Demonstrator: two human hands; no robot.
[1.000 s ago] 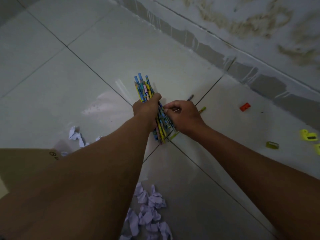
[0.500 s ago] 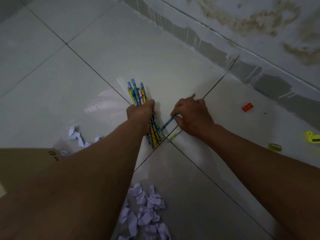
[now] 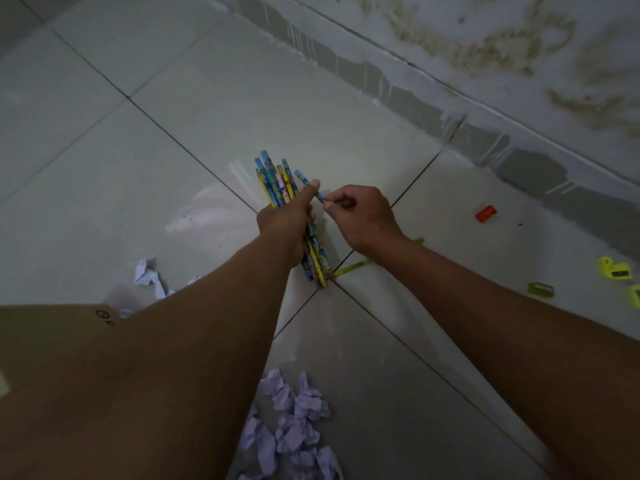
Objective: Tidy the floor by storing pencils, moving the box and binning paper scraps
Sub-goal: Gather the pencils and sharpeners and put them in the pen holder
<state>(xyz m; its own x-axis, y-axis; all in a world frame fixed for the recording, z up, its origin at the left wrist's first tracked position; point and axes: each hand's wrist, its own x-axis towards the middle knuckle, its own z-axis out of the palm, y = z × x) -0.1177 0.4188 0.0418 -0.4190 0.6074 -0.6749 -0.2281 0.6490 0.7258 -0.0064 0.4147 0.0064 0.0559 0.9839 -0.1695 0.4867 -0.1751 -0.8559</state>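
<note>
My left hand [image 3: 284, 220] grips a bundle of blue and yellow pencils [image 3: 275, 181] above the tiled floor, its thumb stretched out. My right hand [image 3: 363, 216] pinches one blue pencil [image 3: 309, 185] by its end and holds it against the bundle, under the left thumb. A yellow-green pencil [image 3: 356, 265] lies on the floor beneath my right wrist. A heap of crumpled pale purple paper scraps [image 3: 294, 427] lies between my forearms near the bottom edge, and more scraps [image 3: 149, 277] lie at the left. A corner of the cardboard box [image 3: 45, 330] shows at the lower left, partly behind my left forearm.
An orange sharpener [image 3: 486, 213] lies on the floor at the right. Yellow-green sharpeners [image 3: 611, 268] [image 3: 540, 289] lie near the right edge. The stained wall and its grey skirting [image 3: 398, 91] run along the top right. Bare tiles stretch to the upper left.
My right hand picked a blue pencil off the floor and brought it up to the bundle. My left thumb has lifted and stretched over it.
</note>
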